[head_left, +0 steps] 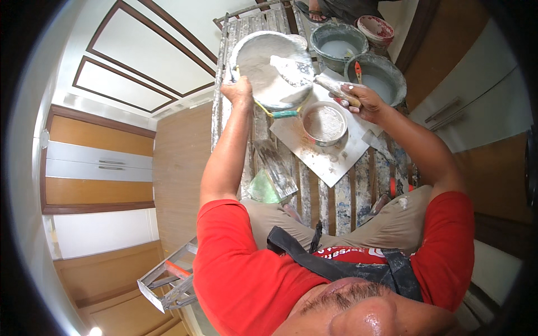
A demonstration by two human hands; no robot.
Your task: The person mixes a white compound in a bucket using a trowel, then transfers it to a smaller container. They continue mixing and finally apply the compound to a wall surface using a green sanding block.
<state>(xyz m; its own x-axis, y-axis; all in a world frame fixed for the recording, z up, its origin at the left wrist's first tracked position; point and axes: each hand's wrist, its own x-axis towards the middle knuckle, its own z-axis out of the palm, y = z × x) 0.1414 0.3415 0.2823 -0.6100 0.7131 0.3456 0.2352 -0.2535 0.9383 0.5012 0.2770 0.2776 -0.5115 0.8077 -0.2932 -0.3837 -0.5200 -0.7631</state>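
Observation:
My left hand [240, 92] is closed on the left rim of a bucket [235, 53] smeared inside with white paste. The bucket is tilted toward me, its wire handle with a green grip [284, 114] hanging down in front. In my right hand [364, 102] is a putty knife [332, 85], its handle whitened with paste. Its blade reaches over the bucket's right rim, and a thick lump of white paste [291, 71] covers that end. Just below my right hand stands a small round tub [306, 127] of white paste on a pale sheet [330, 171].
I sit on a paint-spattered slatted platform [343, 210]. Two grey buckets [317, 47] of cloudy water stand at the back right, with an orange-handled brush [358, 69] in the nearer. Beyond are a red-stained pail [376, 29] and another person's foot [317, 13]. A stepladder [168, 283] stands lower left.

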